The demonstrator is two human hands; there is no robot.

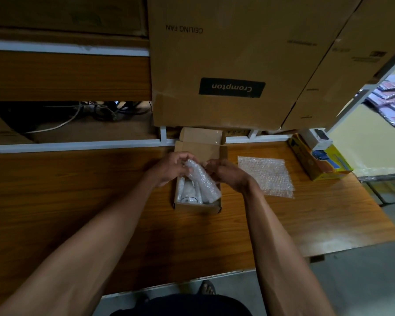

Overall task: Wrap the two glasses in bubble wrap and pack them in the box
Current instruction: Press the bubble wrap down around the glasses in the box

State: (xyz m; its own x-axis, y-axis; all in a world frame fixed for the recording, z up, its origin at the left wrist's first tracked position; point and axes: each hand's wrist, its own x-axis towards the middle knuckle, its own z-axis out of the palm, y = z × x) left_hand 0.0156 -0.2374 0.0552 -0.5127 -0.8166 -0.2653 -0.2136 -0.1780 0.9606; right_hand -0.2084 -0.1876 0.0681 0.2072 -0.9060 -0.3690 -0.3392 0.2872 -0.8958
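1. Head view: bubble-wrapped glass (202,179) sits tilted over the open cardboard box (197,207). Its lower end is already inside along the right wall; its upper end is raised between your hands.
2. Your left hand (170,167) curls its grip round the upper left of that bundle. Your right hand (226,173) pinches the wrap on the right side. Both grips are closed on the bundle.
3. Another wrapped glass (188,193) lies in the left half of the box, its dark-ringed end facing you. So both glasses look wrapped and one looks packed.
4. Step in hand, as I judge it: seating the second glass beside the first.
5. Next move calls for lowering the raised end until the bundle lies flat, keeping the loose wrap ends tucked so they don't spring open, then closing the lid flap (201,135) standing at the far side.
6. One spare bubble wrap sheet (266,176) lies flat on the wooden desk (78,190), just right of the box. It could serve as top padding, if you want it.
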